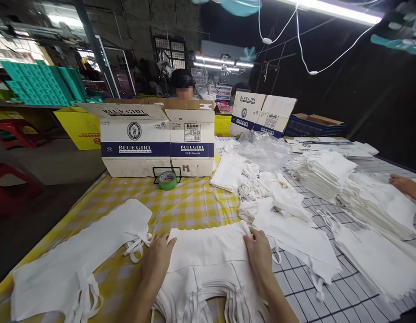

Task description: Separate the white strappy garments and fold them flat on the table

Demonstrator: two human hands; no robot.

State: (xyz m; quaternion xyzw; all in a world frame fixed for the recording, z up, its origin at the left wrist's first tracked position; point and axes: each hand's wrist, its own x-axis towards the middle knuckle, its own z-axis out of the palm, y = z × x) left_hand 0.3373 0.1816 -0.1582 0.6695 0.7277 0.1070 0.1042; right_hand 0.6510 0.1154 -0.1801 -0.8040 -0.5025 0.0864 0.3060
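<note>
On the gingham-covered surface (194, 204), the stacked white garments (208, 246) lie with their band crosswise between left hand (157, 260) and right hand (260, 255), equally near, both touching; whether the fingers (260, 234) clamp cloth, I cannot tell.

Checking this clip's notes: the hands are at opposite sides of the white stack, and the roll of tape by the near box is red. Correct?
Not quite: the tape is green, as the head view shows. The left hand and right hand are indeed at opposite sides of the white stack, with the tape by the near box.
</note>
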